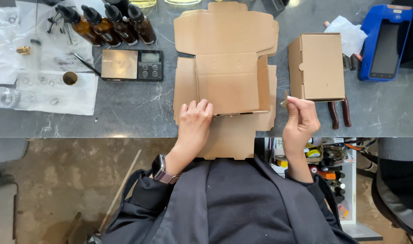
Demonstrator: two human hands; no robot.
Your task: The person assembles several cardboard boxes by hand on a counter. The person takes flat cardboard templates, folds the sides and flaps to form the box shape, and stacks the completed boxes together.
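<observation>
So the grey marble tabletop (134, 113) is carrying everything, and a half-folded flat cardboard box (226, 81) is lying in the middle, hanging over the near edge so its flaps are reachable. The left hand (195, 122) is pressing flat on its front panel to pin it, while the right hand (301, 119) is pinching a small cardboard scrap (285, 98) beside the finished box (317, 65), parked out of the way.

The flat cardboard box blank (226, 81) is plain brown, die-cut and partly folded. It lies on the grey table, its near flap overhanging the table edge. The right side wall stands upright; the left side panel lies flat. The lid panel extends flat toward the far side.
</observation>
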